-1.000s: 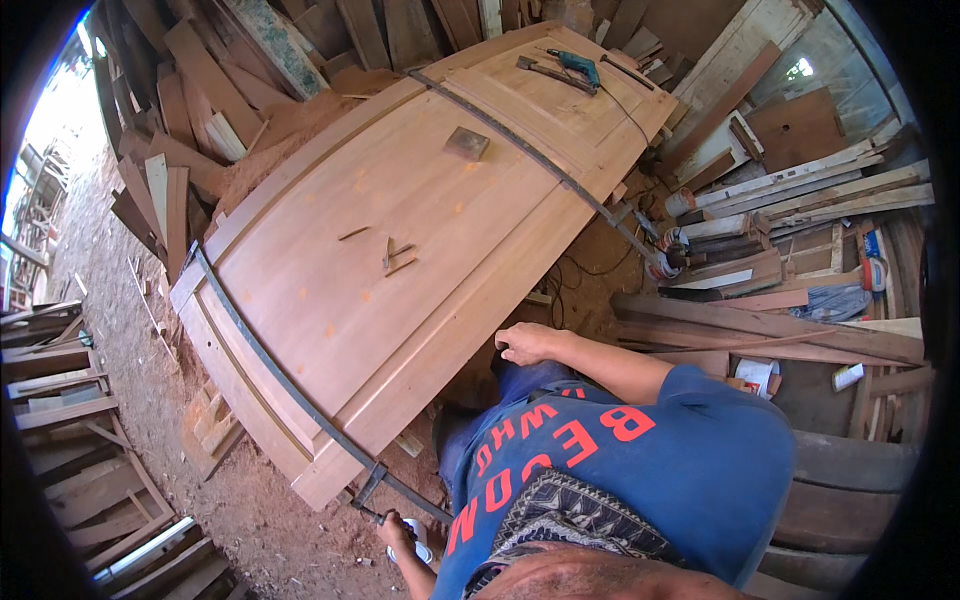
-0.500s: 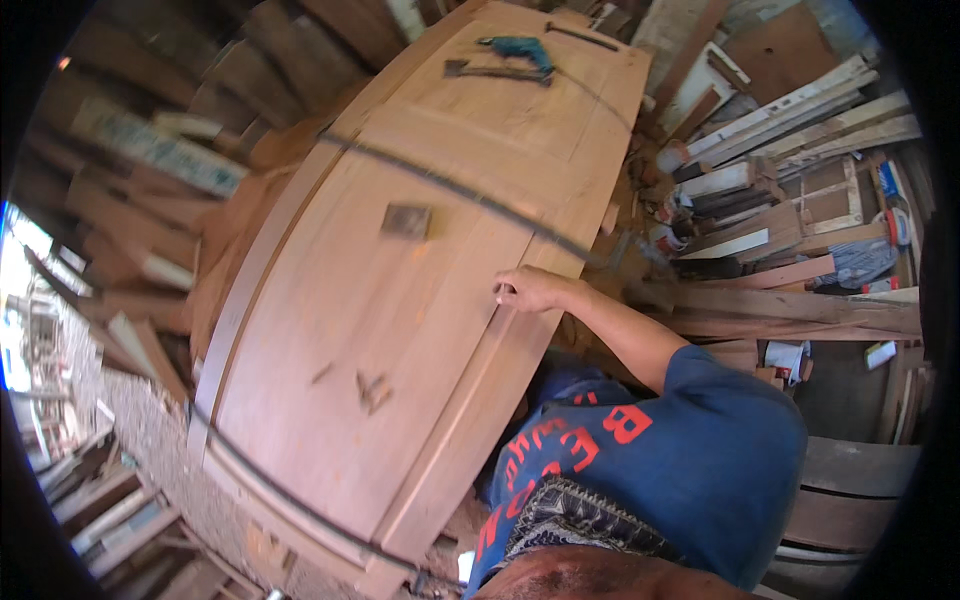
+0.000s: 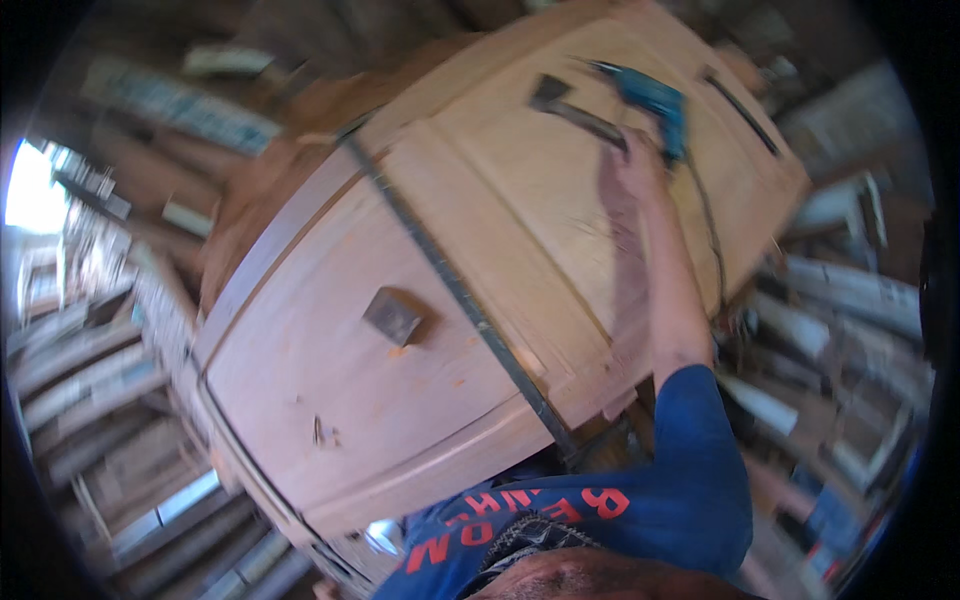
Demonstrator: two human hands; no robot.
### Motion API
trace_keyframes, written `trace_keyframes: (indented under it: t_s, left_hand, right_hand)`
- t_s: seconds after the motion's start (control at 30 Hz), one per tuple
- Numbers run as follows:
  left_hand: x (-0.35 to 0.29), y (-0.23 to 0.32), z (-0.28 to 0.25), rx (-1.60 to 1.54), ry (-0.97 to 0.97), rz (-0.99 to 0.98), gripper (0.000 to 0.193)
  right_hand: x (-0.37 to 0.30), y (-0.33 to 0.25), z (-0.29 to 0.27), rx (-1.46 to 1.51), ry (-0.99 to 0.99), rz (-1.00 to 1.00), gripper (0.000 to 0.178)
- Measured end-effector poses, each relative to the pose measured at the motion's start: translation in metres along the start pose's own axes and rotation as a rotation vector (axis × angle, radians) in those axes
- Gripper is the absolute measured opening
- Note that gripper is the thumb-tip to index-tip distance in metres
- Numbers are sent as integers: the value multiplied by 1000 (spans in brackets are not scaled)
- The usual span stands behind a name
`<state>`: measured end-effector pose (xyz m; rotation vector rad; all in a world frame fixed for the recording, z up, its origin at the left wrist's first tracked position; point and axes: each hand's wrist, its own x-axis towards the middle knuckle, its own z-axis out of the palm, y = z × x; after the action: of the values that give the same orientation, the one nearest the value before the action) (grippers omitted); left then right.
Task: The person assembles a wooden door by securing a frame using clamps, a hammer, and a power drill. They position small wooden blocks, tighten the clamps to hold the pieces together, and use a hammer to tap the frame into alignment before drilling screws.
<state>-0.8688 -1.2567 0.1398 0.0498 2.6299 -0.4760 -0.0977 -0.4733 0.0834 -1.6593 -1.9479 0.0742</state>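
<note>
A large pale wooden door panel (image 3: 330, 300) lies flat before me. My right hand (image 3: 640, 165) reaches across it to the far end, with its fingers closed round the handle end of a hammer (image 3: 575, 112). Just beyond the hammer lies a teal power drill (image 3: 650, 100), its cord trailing back toward the panel's right edge. A small dark block (image 3: 393, 316) sits on the nearer half of the panel, and a few small slim pieces (image 3: 320, 432), too blurred to name, lie left of it. My left hand does not show.
A long dark clamp bar (image 3: 450, 280) crosses the panel's middle, and another bar (image 3: 250, 455) crosses its left end. A dark rod (image 3: 740, 112) lies at the far right. Stacked boards (image 3: 110, 400) crowd the left, with more timber (image 3: 850, 300) on the right.
My right hand has left the panel's near edge, reached out to the far end and taken hold of the hammer. The whole view has turned and shifted toward the drill.
</note>
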Motion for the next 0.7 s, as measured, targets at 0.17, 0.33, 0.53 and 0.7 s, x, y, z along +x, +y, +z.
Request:
trace_keyframes:
  t_s: [0.17,0.33,0.53,0.7]
  left_hand:
    - [-38,-95,-62,70,-96,-122,40]
    - [-154,-157,20,-401,-215,-408,37]
    - [-220,-127,66,-506,-461,-577,26]
    - [-251,-112,111,-660,-605,-600,34]
  right_hand:
    - [19,41,65,-148,-2,37,33]
    - [64,-31,49,-470,-485,247,42]
    - [74,-13,59,-207,-615,72,29]
    - [86,-28,62,243,-560,21,24]
